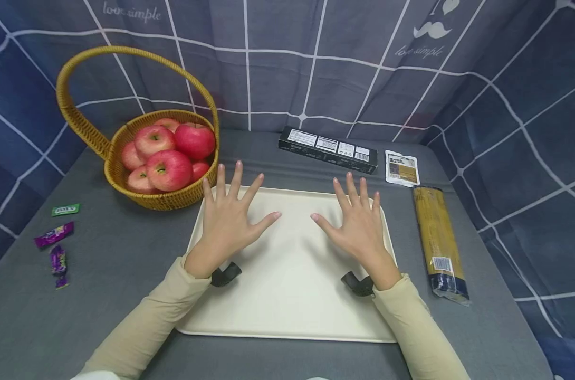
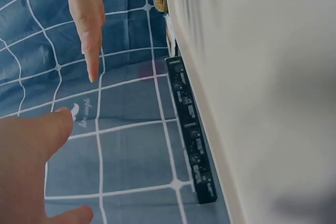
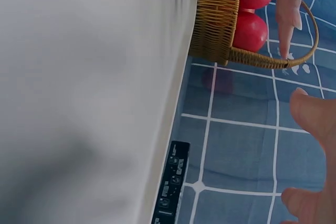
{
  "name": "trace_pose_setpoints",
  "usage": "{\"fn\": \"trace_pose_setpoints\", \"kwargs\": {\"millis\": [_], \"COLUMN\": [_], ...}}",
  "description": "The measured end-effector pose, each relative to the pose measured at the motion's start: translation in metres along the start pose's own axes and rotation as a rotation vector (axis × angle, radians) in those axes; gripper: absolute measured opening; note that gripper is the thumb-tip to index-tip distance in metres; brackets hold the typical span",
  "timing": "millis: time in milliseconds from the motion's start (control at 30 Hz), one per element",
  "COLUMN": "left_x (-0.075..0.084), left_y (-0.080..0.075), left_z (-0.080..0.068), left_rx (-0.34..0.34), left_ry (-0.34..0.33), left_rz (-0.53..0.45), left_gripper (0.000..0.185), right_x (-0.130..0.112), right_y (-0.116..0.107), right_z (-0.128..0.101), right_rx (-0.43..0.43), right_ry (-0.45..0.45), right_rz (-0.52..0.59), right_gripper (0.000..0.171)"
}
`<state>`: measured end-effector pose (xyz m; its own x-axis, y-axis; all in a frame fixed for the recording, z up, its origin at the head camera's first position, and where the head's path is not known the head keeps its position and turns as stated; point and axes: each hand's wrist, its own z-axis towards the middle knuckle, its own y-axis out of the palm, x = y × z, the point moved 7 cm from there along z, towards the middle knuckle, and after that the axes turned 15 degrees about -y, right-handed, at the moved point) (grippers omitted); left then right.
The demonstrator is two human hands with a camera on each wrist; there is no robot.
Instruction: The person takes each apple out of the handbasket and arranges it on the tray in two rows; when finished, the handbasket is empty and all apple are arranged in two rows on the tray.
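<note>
Both hands hover palm down over a cream tray [image 1: 292,311], fingers spread and holding nothing. The left hand [image 1: 228,219] is above the tray's left part, its fingertips close to a wicker basket [image 1: 173,198] in the head view. Over the tray's right part is the right hand [image 1: 356,224], thumb pointing inward. In the left wrist view the left hand [image 2: 26,166] shows at the lower left, with the other hand [image 2: 86,14] beyond it. The right wrist view has the right hand [image 3: 315,156] at its right edge.
Red apples [image 1: 170,170] fill the tall-handled basket. Behind the tray lies a black box [image 1: 327,149], with a white-and-brown sachet [image 1: 402,168] beside it. A long yellow packet [image 1: 439,240] lies at right. Small wrapped sweets, one a green sweet [image 1: 65,210], lie at left. Checked cloth [image 1: 278,68] hangs behind.
</note>
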<state>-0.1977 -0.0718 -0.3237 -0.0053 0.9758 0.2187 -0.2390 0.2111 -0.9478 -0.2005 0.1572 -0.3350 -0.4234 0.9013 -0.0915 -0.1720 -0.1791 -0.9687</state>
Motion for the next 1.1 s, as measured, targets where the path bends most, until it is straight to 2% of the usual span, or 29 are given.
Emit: {"fn": "trace_pose_setpoints", "kwargs": {"millis": [300, 367, 433, 467, 533, 633, 700, 767, 833, 867, 933, 967, 1033, 1100], "left_x": [-0.001, -0.002, -0.006, -0.009, -0.019, -0.047, -0.075, -0.107, -0.142, -0.158, -0.188, -0.200, -0.221, -0.233], "left_y": [0.004, 0.002, -0.002, -0.006, -0.017, -0.039, -0.053, -0.060, -0.061, -0.059, -0.053, -0.049, -0.040, -0.028], "left_z": [0.000, -0.002, -0.005, -0.007, -0.011, -0.019, -0.025, -0.027, -0.024, -0.022, -0.014, -0.010, 0.001, 0.013], "left_rx": [-0.031, -0.041, -0.020, 0.003, 0.091, 0.307, 0.469, 0.600, 0.670, 0.678, 0.647, 0.608, 0.486, 0.333], "left_ry": [-0.006, 0.001, 0.015, 0.024, 0.037, 0.010, -0.063, -0.193, -0.359, -0.443, -0.591, -0.646, -0.731, -0.776], "left_rz": [-0.016, -0.044, -0.129, -0.193, -0.357, -0.642, -0.786, -0.894, -0.971, -1.012, -1.075, -1.102, -1.143, -1.165], "left_gripper": [0.079, 0.079, 0.075, 0.071, 0.057, 0.032, 0.021, 0.019, 0.017, 0.015, 0.017, 0.022, 0.034, 0.045], "right_x": [-0.003, -0.006, -0.010, -0.012, -0.017, -0.027, -0.038, -0.050, -0.067, -0.077, -0.099, -0.111, -0.135, -0.158], "right_y": [-0.002, -0.005, -0.008, -0.010, -0.014, -0.015, -0.011, -0.006, -0.002, 0.000, 0.004, 0.006, 0.010, 0.014], "right_z": [0.000, 0.000, 0.001, 0.001, 0.003, 0.008, 0.014, 0.022, 0.033, 0.038, 0.052, 0.059, 0.076, 0.096], "right_rx": [0.030, 0.075, 0.142, 0.182, 0.256, 0.295, 0.280, 0.250, 0.227, 0.215, 0.184, 0.169, 0.131, 0.097], "right_ry": [-0.020, -0.029, -0.043, -0.052, -0.075, -0.094, -0.104, -0.120, -0.170, -0.202, -0.282, -0.330, -0.416, -0.491], "right_rz": [0.006, 0.035, 0.096, 0.137, 0.232, 0.352, 0.416, 0.452, 0.487, 0.510, 0.550, 0.578, 0.628, 0.672], "right_gripper": [0.084, 0.082, 0.075, 0.070, 0.059, 0.045, 0.040, 0.038, 0.037, 0.036, 0.038, 0.040, 0.045, 0.053]}}
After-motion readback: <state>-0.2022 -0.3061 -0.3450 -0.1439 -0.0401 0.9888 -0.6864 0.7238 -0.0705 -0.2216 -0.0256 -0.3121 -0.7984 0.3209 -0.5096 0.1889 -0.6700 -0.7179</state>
